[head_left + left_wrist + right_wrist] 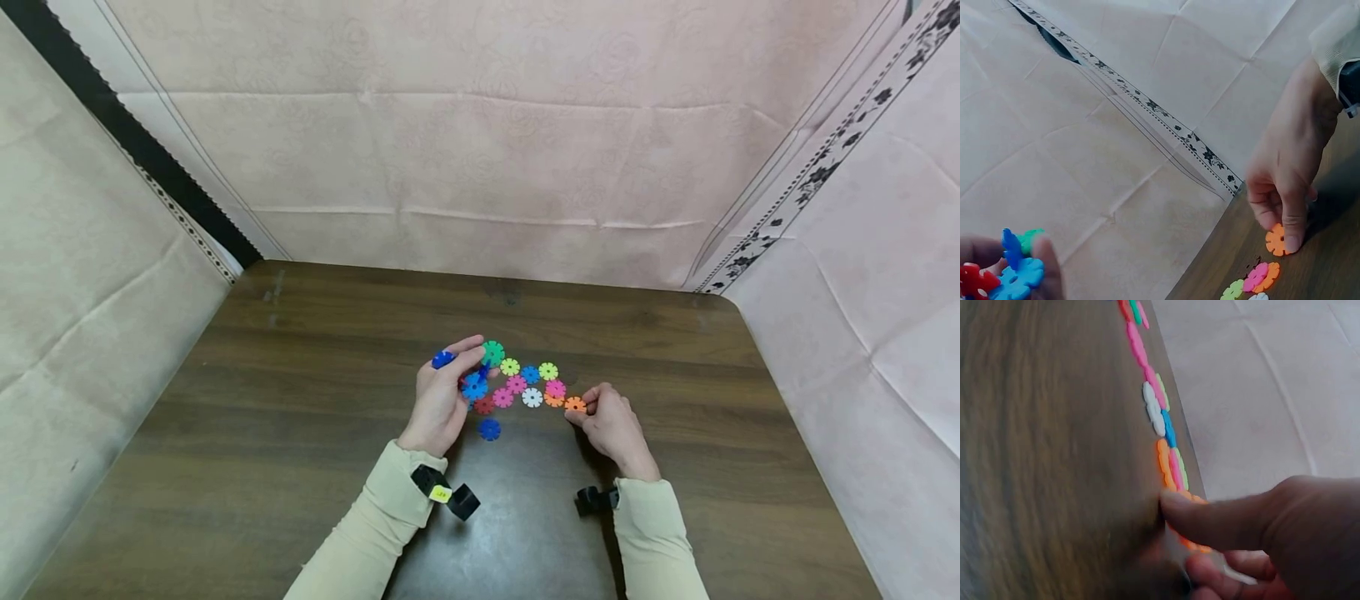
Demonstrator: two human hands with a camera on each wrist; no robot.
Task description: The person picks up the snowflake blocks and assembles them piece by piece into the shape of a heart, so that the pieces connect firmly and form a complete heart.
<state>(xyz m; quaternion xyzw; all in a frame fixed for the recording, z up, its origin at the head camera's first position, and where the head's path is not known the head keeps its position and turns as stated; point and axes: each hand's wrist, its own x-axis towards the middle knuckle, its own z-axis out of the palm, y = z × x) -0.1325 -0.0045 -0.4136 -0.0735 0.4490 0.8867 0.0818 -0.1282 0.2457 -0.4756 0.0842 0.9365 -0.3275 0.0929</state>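
Observation:
My left hand [437, 406] holds a small cluster of joined notched plastic discs above the table. A light blue disc [1017, 279], a red disc [975, 281] and a green disc [1030, 239] show in it in the left wrist view. A dark blue disc [442, 359] appears at the left fingers in the head view. Between thumb and fingers, my right hand [615, 429] pinches an orange disc [576, 404] at the right end of the loose discs. In the right wrist view the thumb [1210, 519] partly hides that disc.
Several loose discs lie between the hands, including a white disc [532, 397], a pink disc [555, 389] and a yellow-green disc [548, 371]. A dark blue disc [489, 429] lies apart, nearer me. Pale cloth [480, 167] hangs behind the wooden table [337, 500] and along both sides.

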